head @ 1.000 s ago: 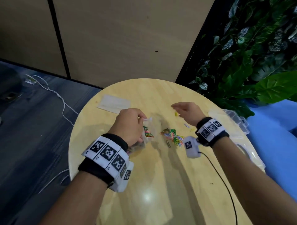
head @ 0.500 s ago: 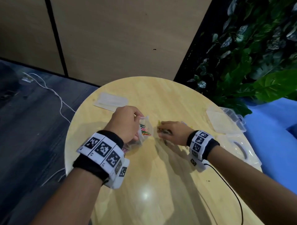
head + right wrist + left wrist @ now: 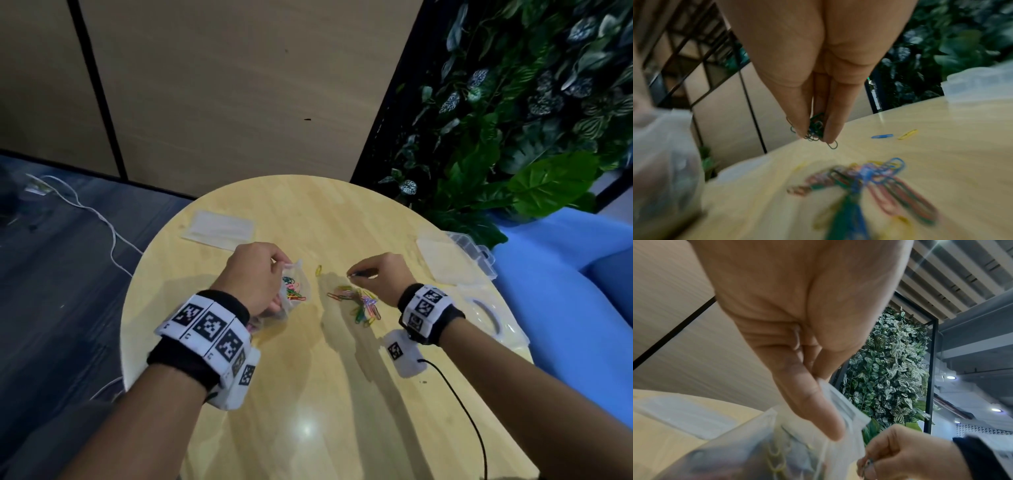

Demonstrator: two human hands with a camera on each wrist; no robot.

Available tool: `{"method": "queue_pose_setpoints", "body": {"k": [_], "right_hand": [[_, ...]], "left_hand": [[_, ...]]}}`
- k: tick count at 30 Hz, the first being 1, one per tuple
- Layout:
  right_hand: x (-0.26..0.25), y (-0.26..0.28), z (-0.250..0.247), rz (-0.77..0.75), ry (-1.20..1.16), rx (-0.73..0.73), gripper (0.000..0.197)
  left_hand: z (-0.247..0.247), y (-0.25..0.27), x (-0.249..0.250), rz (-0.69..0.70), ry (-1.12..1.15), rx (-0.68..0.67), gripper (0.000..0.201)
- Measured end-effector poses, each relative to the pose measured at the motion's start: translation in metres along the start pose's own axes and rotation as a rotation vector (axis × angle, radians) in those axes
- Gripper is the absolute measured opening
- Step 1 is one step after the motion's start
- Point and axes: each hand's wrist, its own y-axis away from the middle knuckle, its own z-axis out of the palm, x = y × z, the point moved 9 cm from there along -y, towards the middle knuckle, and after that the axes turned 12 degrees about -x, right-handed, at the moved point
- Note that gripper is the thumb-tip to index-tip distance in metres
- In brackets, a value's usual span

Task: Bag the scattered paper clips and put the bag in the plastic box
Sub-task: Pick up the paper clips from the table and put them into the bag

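1. A person's left hand (image 3: 255, 274) is pinching the open mouth of a small clear bag (image 3: 295, 291) between thumb and fingers, holding it up over the round wooden table (image 3: 308, 394); coloured clips are showing through the plastic.
2. The right hand (image 3: 380, 277) is hovering just right of the bag, its fingertips (image 3: 830, 129) drawn together around a small bunch of dark green paper clips (image 3: 815, 128), lifted clear of the tabletop.
3. A loose pile of coloured paper clips (image 3: 358, 303) is lying on the table beneath and between the two hands, with a single yellow clip (image 3: 318, 270) just beyond the bag.
4. The clear plastic box (image 3: 457, 258) is sitting at the table's far right edge, well apart from the bag, its lid looking closed.
5. A flat clear packet (image 3: 221, 229) is resting at the far left of the table, and a clear pouch holding a white ring (image 3: 486, 317) is lying at the right edge, nearer than the box.
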Motion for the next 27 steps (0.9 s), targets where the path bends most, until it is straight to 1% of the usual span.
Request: {"method": "queue_pose_setpoints", "body": {"k": [1, 3, 5, 6, 8, 10, 12, 13, 14, 15, 17, 18, 19, 23, 25, 27], "right_hand": [[0.002, 0.001, -0.007, 0.016, -0.122, 0.025, 0.007], [0.003, 0.002, -0.013, 0.039, -0.482, 0.034, 0.007], [-0.013, 0.005, -0.012, 0.007, -0.898, -0.005, 0.011], [-0.026, 0.007, -0.009, -0.023, -1.056, -0.038, 0.014], [-0.059, 0.013, -0.001, -0.068, -1.215, -0.126, 0.016], [-0.089, 0.020, 0.010, -0.104, -1.247, -0.214, 0.016], [-0.109, 0.024, 0.024, -0.120, -1.200, -0.267, 0.017], [-0.115, 0.024, 0.029, -0.138, -1.094, -0.259, 0.018], [-0.119, 0.023, 0.031, -0.165, -0.910, -0.216, 0.018], [-0.122, 0.023, 0.031, -0.193, -0.677, -0.148, 0.018], [-0.134, 0.026, 0.031, -0.257, -0.255, -0.004, 0.024], [-0.141, 0.029, 0.031, -0.290, -0.121, 0.039, 0.027], [-0.146, 0.030, 0.033, -0.311, -0.041, 0.060, 0.026], [-0.149, 0.027, 0.033, -0.312, 0.071, 0.080, 0.018], [-0.152, 0.027, 0.036, -0.330, 0.111, 0.051, 0.022], [-0.156, 0.028, 0.042, -0.375, 0.080, -0.003, 0.032]], "left_hand": [[0.000, 0.000, 0.000, 0.000, -0.001, 0.001, 0.021], [0.000, -0.001, 0.000, -0.002, -0.005, 0.003, 0.020], [0.000, -0.001, 0.000, 0.001, -0.009, 0.006, 0.019], [0.000, -0.002, 0.001, 0.004, -0.010, 0.007, 0.019], [0.000, -0.002, 0.001, 0.005, -0.015, 0.007, 0.019], [-0.001, -0.002, 0.001, 0.008, -0.016, 0.006, 0.019], [-0.001, -0.002, 0.001, 0.013, -0.020, 0.006, 0.017], [-0.002, -0.001, 0.001, 0.013, -0.022, 0.007, 0.017], [-0.003, -0.001, 0.001, 0.011, -0.020, 0.011, 0.016], [-0.004, 0.000, 0.000, 0.007, -0.011, 0.015, 0.016], [-0.005, 0.000, 0.000, 0.003, 0.022, 0.022, 0.016], [-0.006, 0.000, 0.000, 0.004, 0.031, 0.024, 0.016], [-0.006, 0.000, 0.000, 0.004, 0.030, 0.025, 0.016], [-0.003, 0.000, 0.001, 0.001, 0.023, 0.006, 0.016], [-0.004, 0.001, 0.002, -0.004, 0.027, 0.012, 0.016], [-0.007, 0.002, 0.001, -0.013, 0.044, 0.032, 0.017]]}}
